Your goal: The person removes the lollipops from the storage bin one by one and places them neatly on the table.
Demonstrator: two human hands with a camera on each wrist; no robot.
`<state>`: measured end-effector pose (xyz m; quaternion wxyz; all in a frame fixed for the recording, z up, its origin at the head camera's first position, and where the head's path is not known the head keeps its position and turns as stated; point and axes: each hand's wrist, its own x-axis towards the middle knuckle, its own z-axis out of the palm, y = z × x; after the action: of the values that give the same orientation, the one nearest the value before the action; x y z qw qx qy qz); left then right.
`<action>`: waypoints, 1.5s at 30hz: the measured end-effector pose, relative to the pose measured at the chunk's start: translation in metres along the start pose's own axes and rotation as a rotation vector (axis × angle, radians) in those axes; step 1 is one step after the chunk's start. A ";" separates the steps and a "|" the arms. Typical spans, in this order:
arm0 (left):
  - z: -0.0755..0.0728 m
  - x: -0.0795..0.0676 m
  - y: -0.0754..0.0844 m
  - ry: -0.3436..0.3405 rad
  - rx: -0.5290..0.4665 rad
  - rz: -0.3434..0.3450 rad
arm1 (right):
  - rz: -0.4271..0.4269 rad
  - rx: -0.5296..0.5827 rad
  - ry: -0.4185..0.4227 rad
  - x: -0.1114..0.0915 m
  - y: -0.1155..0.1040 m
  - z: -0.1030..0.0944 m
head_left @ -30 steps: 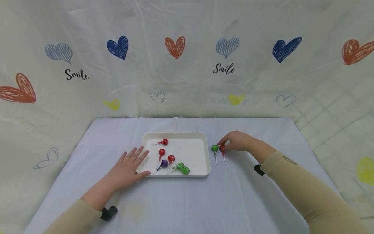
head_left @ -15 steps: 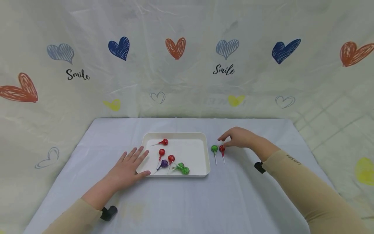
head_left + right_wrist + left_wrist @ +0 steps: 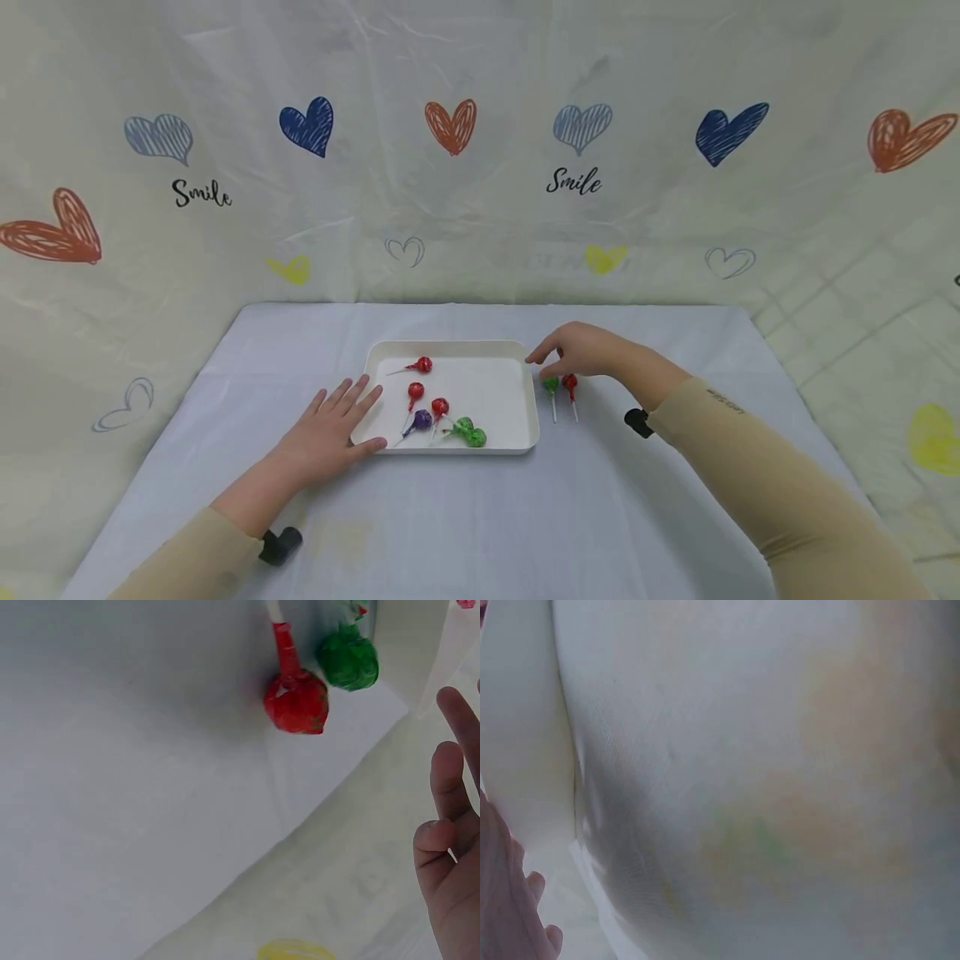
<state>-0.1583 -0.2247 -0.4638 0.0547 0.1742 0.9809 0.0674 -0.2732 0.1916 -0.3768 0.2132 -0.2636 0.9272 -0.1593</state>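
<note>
The left hand (image 3: 322, 437) is spread out flat, with its fingers wide apart, over the near left corner of a white tray (image 3: 498, 383). The right hand (image 3: 581, 350) hangs just above a green lollipop (image 3: 551, 386) that lies on the table (image 3: 525, 533) just outside the tray's right side. Its thumb and pointing finger are apart, and the other fingers are a bit bent. The pointing finger is by the tray's right edge, but I cannot tell if it touches. A red lollipop (image 3: 571, 382) lies right beside the green one, and both sticks point to the person. Inside the tray are three more red lollipops (image 3: 423, 364), one purple lollipop (image 3: 422, 420) and two green lollipops (image 3: 476, 437), which touch each other. Most of these are in the left half and near the front. Any words on the candy wrappers are too small to read. The big cloth (image 3: 480, 50) at the back says "Smile" (image 3: 202, 193) in curly black letters on the left, and "Smile" (image 3: 573, 181) again right of the middle. Red, blue and yellow hearts are all around the words. The tan right sleeve (image 3: 750, 467) has tiny dark writing (image 3: 725, 402) too blurry to read.
</note>
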 end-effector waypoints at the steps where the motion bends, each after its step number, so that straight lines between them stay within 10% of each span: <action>1: 0.000 0.000 0.000 0.000 0.001 0.000 | -0.011 0.001 -0.009 0.002 -0.004 0.001; 16: -0.004 -0.001 0.005 -0.005 -0.001 0.001 | -0.127 -0.027 -0.080 0.013 -0.061 0.009; 45: -0.002 0.000 0.002 -0.004 0.008 -0.004 | -0.115 -0.110 -0.261 0.034 -0.093 0.065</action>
<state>-0.1578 -0.2226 -0.4613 0.0563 0.1727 0.9813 0.0630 -0.2290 0.0857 -0.4048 0.3074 -0.3462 0.8823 -0.0846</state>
